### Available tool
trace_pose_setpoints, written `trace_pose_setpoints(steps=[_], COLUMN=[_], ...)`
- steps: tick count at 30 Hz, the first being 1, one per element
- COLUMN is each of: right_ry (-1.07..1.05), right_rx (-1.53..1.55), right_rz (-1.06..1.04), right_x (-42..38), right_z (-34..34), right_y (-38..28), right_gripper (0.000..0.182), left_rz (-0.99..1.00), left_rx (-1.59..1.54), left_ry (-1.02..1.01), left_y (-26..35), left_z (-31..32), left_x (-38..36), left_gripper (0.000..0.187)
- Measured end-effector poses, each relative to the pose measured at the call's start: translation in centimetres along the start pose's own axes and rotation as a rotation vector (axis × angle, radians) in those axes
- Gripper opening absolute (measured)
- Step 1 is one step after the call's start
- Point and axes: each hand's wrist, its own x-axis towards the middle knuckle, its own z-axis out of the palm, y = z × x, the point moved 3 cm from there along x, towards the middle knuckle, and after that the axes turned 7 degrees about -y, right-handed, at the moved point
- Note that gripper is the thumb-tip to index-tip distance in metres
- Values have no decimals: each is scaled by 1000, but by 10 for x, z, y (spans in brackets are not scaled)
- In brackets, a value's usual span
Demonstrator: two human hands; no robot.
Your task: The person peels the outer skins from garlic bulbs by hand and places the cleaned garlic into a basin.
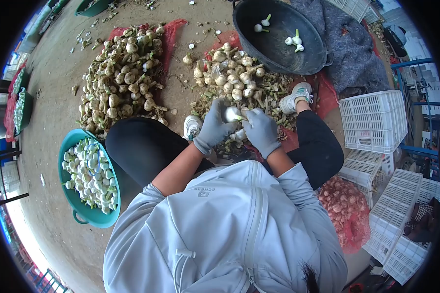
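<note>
A white, peeled-looking garlic bulb (231, 114) with a short green stem is in my left hand (215, 126), whose gloved fingers are wrapped round it. Close beside the stem, my gloved right hand (262, 132) is closed; what its fingers hold is too small to make out. Both hands are above a heap of trimmed stalks and skins between my shoes. Just beyond them lies a pile of unpeeled garlic bulbs (233, 78). A dark tub (283, 56) past that pile contains several clean white bulbs.
A larger heap of dirty garlic (124, 73) lies on red netting at the left. Beside my left leg, a teal basin (65, 146) holds many white bulbs. White crates (374, 119) and a red net sack of garlic (344, 210) stand at the right, near a grey cloth (349, 58).
</note>
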Motion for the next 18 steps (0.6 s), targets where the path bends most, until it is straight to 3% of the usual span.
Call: trace_pose_setpoints(steps=[3, 4, 7, 10, 12, 13, 15, 16, 17, 18], right_ry=[61, 55, 208, 165, 84, 50, -85, 2, 15, 27], right_rx=[62, 17, 188, 241, 650, 1002, 1231, 1159, 880, 886], right_rz=[-15, 72, 72, 171, 231, 293, 261, 112, 155, 164], right_x=[3, 4, 7, 8, 9, 6, -4, -7, -10, -11], right_z=[9, 11, 17, 14, 20, 24, 26, 29, 32, 35], right_y=[11, 16, 38, 58, 70, 66, 46, 35, 37, 41], right_gripper=[10, 10, 13, 14, 18, 24, 29, 28, 23, 23], left_rz=[-133, -149, -211, -230, -290, -291, -252, -262, -256, -247], left_rx=[-130, -247, -421, -598, -761, -739, -718, -715, -665, -613], left_ry=[8, -28, -79, -171, -191, -209, -251, -260, -237, -214], left_y=[12, 9, 8, 7, 4, -2, -3, 0, 3, 9], left_z=[0, 0, 1, 1, 2, 0, 0, 4, 7, 11], left_x=[-2, -2, -3, -6, -8, -7, -5, -6, -6, -6], left_gripper=[53, 48, 43, 48, 56, 56, 57, 57, 57, 57])
